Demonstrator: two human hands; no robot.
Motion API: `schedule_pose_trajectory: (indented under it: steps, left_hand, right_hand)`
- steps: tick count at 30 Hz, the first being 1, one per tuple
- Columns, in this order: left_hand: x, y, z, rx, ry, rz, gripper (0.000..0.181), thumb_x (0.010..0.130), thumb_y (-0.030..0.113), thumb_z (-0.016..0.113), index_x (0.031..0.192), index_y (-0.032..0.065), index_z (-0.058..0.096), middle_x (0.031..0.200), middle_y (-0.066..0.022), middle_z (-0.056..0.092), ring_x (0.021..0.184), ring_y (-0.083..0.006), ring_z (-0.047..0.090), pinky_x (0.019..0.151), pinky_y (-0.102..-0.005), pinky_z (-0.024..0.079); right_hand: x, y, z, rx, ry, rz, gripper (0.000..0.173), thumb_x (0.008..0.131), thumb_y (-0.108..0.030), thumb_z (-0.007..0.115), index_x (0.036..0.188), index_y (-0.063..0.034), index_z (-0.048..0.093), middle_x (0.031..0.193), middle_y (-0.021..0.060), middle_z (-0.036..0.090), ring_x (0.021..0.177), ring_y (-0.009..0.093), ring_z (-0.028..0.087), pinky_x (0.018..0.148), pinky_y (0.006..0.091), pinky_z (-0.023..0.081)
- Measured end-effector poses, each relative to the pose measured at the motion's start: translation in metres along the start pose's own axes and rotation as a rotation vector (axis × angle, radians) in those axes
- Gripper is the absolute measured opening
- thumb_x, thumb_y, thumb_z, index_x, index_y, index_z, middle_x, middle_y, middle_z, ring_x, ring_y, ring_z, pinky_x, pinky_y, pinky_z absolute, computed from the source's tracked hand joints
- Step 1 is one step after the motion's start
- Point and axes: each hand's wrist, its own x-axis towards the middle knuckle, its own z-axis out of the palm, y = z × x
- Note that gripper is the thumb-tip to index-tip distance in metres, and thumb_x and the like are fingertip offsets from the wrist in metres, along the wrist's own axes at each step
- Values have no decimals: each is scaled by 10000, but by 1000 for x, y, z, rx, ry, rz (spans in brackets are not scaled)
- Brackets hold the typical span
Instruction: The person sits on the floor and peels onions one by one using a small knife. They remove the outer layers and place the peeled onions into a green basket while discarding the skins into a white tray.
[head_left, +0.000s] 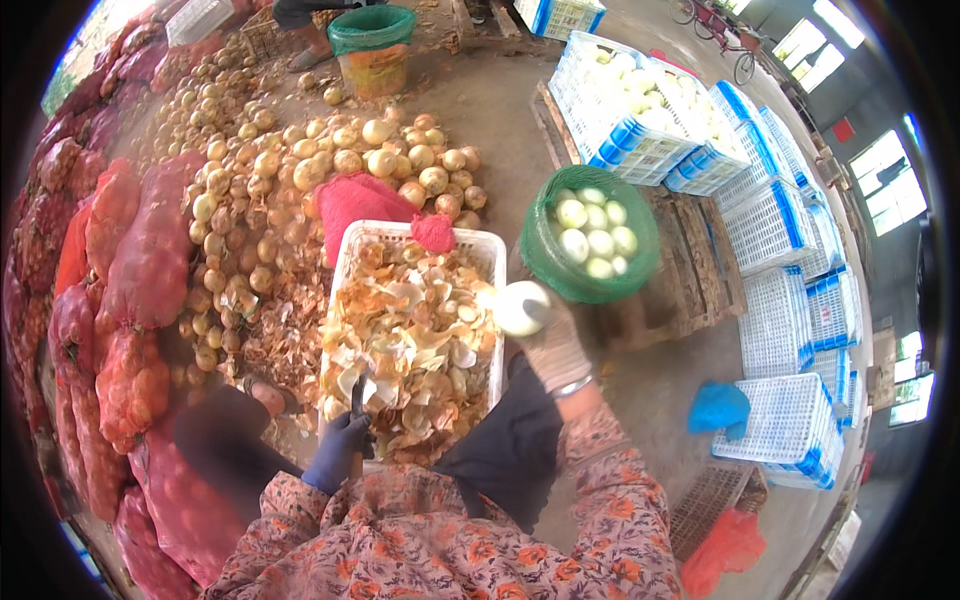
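Observation:
My right hand (553, 341), in a light glove, holds a peeled white onion (521, 308) over the right rim of a white plastic crate (495, 259). Dry onion skins (420, 322) fill that crate in front of me. At its near left part, my left hand (341, 442), in a dark blue glove, grips a knife (358, 394) with the blade pointing away from me. Just beyond the right hand stands a tub lined with green mesh (536, 247), with several peeled onions (598, 229) inside. Red mesh cloth (360, 206) lies at the crate's far edge.
Unpeeled onions (307, 172) are heaped on the floor ahead and left. Full red mesh sacks (146, 247) line the left. Blue-and-white crates (772, 225) stand stacked at right, near a wooden pallet (686, 262). Another person's foot (311, 56) is beside a green-topped bucket (371, 64).

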Motion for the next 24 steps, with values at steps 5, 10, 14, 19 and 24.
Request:
schedule_pose_trajectory:
  steps: [5,10,14,19,24]
  left_hand:
    - [9,-8,7,110,85,-24,258,956,223,614,1104,14,587,784,-77,616,620,-174,596,568,-303,503]
    - [12,-12,3,139,115,-49,263,948,196,629,1131,13,579,796,-75,620,629,-176,607,568,-304,509]
    - [8,-14,1,130,122,-48,256,949,191,627,1130,15,583,795,-66,621,638,-169,611,579,-299,512]
    - [6,-11,5,115,110,-19,329,938,225,618,1187,13,577,810,-83,629,604,-165,603,549,-291,508]
    - [5,-5,12,91,128,-45,304,944,207,610,1179,16,583,810,-79,624,609,-159,591,558,-285,509]
  right_hand:
    - [70,-67,-44,-122,217,-341,603,762,67,748,1309,-21,511,1181,123,605,1077,245,611,892,358,557]
    - [146,-73,-94,-1277,386,-747,717,752,-117,773,1383,-82,435,1268,232,549,1151,365,567,960,435,494]
    - [160,-52,-127,-1837,559,-505,698,739,-213,756,1376,-155,477,1336,311,462,1211,459,499,1006,474,451]
    - [162,-45,-126,-1652,577,-650,582,743,-205,760,1291,-132,576,1310,272,513,1228,438,495,1015,454,446]
    - [169,-54,-104,-1882,501,-488,436,754,-231,755,1169,-135,664,1231,127,566,1126,354,552,937,447,479]
